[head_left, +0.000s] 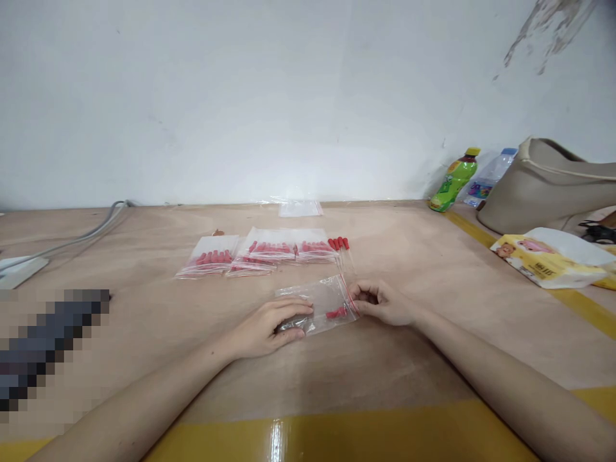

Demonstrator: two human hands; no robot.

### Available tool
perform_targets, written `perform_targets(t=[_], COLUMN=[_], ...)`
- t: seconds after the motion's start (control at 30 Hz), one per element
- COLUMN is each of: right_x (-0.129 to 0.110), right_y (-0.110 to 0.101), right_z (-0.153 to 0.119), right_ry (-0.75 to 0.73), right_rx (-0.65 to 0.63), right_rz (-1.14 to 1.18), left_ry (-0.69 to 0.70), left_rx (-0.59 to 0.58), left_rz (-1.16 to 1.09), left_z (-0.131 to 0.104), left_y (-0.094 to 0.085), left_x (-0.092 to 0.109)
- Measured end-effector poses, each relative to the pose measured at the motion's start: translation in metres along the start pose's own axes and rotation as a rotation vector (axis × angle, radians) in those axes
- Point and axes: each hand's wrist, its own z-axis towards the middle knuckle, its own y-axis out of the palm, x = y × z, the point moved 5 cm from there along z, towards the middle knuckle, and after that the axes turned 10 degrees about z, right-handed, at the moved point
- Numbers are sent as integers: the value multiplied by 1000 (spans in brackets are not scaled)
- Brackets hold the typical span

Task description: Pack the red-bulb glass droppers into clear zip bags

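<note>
Head view, near to far. Yellow stripe [337, 436] runs along the near edge of the wooden table [433, 359]. Both forearms reach in from below.

Left hand [269, 327] lies flat, fingers spread, pressing down the closed end of a clear zip bag [320, 301] at mid-table. Right hand [385, 301] has its fingertips pinched together at the bag's mouth, on the red seal strip. One bag in hand; a few red-capped pieces [337, 313] lie inside it, number not readable.

Judgement on the step: the seal appears to be the work in hand. It goes best with the left hand keeping the bag flat and taut, the pieces lying clear of the strip, and the right fingertips running the strip end to end so no gap remains.

Just beyond the bag, loose red-capped tubes [339, 244] lie side by side: four caps counted. Left of them, filled bags [260, 251] overlap in a row: about four, edges unclear. Farther back, near the wall, one stack of empty bags [299, 208].

Far right: two bottles, one green bottle [453, 179] and one clear bottle [488, 176]; one beige handbag [543, 186]; one tissue pack [543, 256]. Far left: one grey cable [96, 228].
</note>
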Motion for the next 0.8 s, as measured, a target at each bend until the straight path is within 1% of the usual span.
perform_targets(t=[0.1,0.2,0.27,0.3,0.33,0.4,0.43,0.47,0.53,0.57,0.63,0.7,0.8], right_x=[1,4,9,12,16,22,24,24,23,22,19,16,12], right_y=[1,2,-3,-10,-19,-44,-58,-69,-86,-90,-93,-88,-79], right_z=[-1,1,4,7,10,17,20,25,37,45,59,71,82], right_ry=[73,133,153,152,146,120,108,91,112,131,192,265,357], right_rx=[18,1,50,117,214,455,577,667,762,765,724,634,503], right_rz=[158,226,257,260,241,119,13,-116,-347,-441,-584,-687,-762], left_ry=[3,16,28,33,38,47,48,48,43,41,38,44,54], left_rx=[3,2,-5,-13,-26,-60,-75,-86,-95,-91,-75,-55,-34], left_rz=[2,8,14,16,16,16,17,21,38,54,92,120,125], left_z=[0,0,0,0,0,0,0,0,-1,-1,-1,-1,-2], left_y=[0,1,2,3,3,4,4,4,4,4,5,5,6], left_x=[0,-1,-2,-2,-3,-3,-2,-2,-2,-2,-2,-2,-1])
